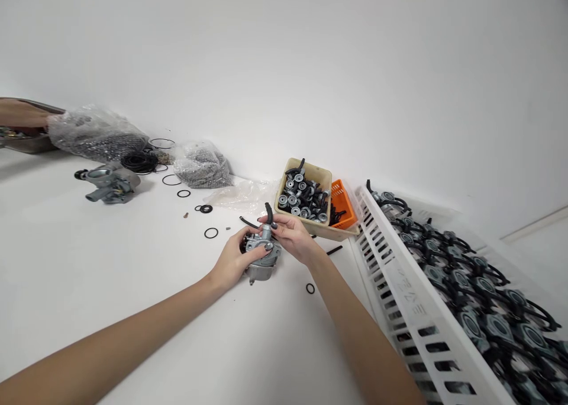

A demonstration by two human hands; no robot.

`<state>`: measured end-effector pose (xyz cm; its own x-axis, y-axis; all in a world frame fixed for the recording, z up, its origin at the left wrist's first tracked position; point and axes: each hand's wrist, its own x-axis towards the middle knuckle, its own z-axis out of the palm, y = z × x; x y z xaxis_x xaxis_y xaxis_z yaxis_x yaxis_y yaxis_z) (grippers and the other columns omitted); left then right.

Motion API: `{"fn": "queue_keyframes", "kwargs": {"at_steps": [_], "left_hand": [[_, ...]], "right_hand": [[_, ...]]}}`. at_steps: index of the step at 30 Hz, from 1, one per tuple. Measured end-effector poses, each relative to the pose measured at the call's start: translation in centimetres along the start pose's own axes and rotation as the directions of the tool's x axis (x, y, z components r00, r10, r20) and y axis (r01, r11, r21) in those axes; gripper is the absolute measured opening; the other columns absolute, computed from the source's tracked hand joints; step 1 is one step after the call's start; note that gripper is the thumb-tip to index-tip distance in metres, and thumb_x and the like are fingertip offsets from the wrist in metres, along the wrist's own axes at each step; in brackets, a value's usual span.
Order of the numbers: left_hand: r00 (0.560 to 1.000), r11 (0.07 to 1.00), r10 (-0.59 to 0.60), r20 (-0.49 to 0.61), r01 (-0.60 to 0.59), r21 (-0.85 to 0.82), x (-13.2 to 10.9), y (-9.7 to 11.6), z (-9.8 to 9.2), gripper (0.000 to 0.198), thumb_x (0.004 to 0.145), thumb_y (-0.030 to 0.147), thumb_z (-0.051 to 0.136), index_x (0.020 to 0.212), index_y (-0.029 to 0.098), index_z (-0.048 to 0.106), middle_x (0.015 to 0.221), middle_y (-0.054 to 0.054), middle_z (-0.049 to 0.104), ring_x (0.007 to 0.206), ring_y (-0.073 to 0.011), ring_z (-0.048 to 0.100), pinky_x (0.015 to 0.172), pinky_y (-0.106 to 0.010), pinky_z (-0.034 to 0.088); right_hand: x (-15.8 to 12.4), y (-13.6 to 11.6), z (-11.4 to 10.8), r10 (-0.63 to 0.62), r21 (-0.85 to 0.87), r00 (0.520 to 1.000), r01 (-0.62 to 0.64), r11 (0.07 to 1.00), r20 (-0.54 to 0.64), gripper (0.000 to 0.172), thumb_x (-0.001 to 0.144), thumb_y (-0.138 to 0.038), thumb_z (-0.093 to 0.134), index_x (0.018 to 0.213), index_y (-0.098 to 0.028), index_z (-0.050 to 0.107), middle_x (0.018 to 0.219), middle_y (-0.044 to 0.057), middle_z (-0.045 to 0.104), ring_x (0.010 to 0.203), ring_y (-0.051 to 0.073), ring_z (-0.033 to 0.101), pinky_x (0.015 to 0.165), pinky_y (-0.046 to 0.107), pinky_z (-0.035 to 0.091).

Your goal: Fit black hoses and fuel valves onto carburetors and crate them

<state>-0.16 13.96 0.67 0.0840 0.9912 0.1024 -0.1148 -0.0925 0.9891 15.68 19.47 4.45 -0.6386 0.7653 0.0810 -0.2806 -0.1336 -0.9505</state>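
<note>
A grey metal carburetor (pixel 261 270) is held over the white table, its bowl pointing down. My left hand (pixel 235 256) is closed around its left side, with the thumb across the front of the body. My right hand (pixel 290 234) pinches the silver cap (pixel 267 230) on top, from which a black rubber boot (pixel 268 211) rises. Whether the cap is fully seated cannot be seen behind the fingers. A thin black hose (pixel 249 222) sticks out behind the carburetor to the left.
A cream bin (pixel 282 185) of black-booted caps and an orange basket (pixel 341 201) stand behind. Right, a white crate (pixel 399 286) holds many carburetors. Another carburetor (pixel 109 183), rubber rings (pixel 211 232) and plastic bags (pixel 202 165) lie left. Another person's hand (pixel 24 113) reaches in far left.
</note>
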Motion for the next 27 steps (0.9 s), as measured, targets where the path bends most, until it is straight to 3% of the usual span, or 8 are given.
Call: {"fn": "queue_keyframes", "kwargs": {"at_steps": [7,14,20,27], "left_hand": [[1.0,0.998,0.011,-0.015,-0.01,0.057,-0.1,0.3,0.1,0.039,0.068,0.043,0.071,0.091,0.017,0.053,0.078,-0.002,0.062,0.069,-0.0169,0.055,0.065,-0.03,0.041],[0.999,0.994,0.047,-0.01,-0.046,0.097,0.0,0.3,0.3,0.036,0.069,0.041,0.07,0.09,0.017,0.054,0.079,-0.002,0.063,0.071,-0.018,0.057,0.068,-0.031,0.043],[0.999,0.997,0.038,-0.033,-0.035,0.075,0.0,0.3,0.4,0.042,0.067,0.042,0.072,0.096,0.015,0.057,0.096,-0.008,0.066,0.086,-0.0233,0.06,0.077,-0.034,0.044],[1.0,0.998,0.029,-0.009,-0.028,0.059,0.2,-0.2,0.1,0.041,0.069,0.041,0.072,0.097,0.015,0.057,0.084,-0.005,0.064,0.077,-0.0201,0.058,0.072,-0.033,0.043]], "right_hand": [[0.1,-0.1,0.4,0.012,-0.007,0.999,-0.012,1.0,-0.035,0.03,0.071,-0.03,0.076,0.098,-0.018,0.071,0.086,0.003,0.068,0.085,0.014,0.061,0.084,0.027,0.045],[0.2,-0.3,0.8,0.029,0.044,0.999,-0.027,0.999,-0.039,0.037,0.07,-0.025,0.075,0.106,-0.019,0.068,0.1,0.005,0.07,0.088,0.015,0.064,0.085,0.027,0.047],[0.2,-0.2,1.4,0.054,0.032,0.996,-0.051,0.998,-0.074,0.04,0.072,-0.025,0.074,0.11,-0.018,0.065,0.09,0.004,0.072,0.081,0.014,0.066,0.078,0.025,0.049],[0.2,0.0,1.1,0.033,0.025,0.997,-0.031,0.999,-0.065,0.037,0.069,-0.028,0.078,0.104,-0.02,0.067,0.078,0.0,0.067,0.07,0.011,0.061,0.07,0.023,0.048]]}}
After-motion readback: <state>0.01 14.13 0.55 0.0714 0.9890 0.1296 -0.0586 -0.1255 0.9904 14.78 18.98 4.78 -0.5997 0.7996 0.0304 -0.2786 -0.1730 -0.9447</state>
